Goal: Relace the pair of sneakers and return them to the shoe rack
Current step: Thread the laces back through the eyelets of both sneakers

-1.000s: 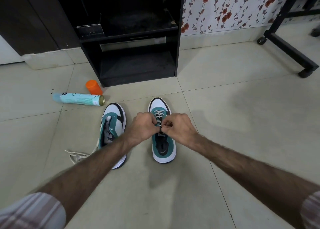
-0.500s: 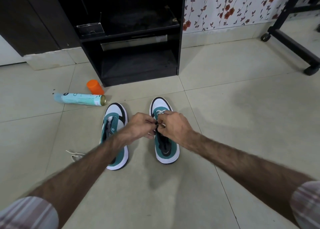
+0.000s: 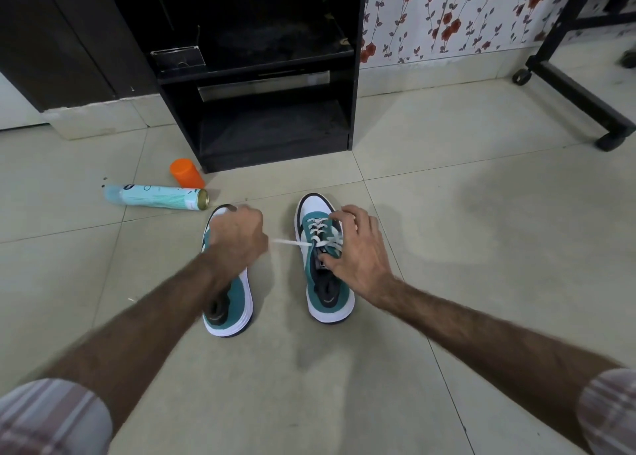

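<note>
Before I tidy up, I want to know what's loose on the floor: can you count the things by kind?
Sneakers: 2, the left sneaker and the right sneaker
Spray cans: 1, the spray can lying on its side
Caps: 1, the orange cap next to it
Total: 4

Two teal and white sneakers stand side by side on the floor at the middle of the frame, toes toward the black shoe rack (image 3: 261, 75) at the upper middle. The right sneaker (image 3: 325, 265) is laced over its front half with a white lace (image 3: 292, 243), one end drawn taut leftward. The left sneaker (image 3: 232, 303) shows no lace and is partly hidden.
</note>
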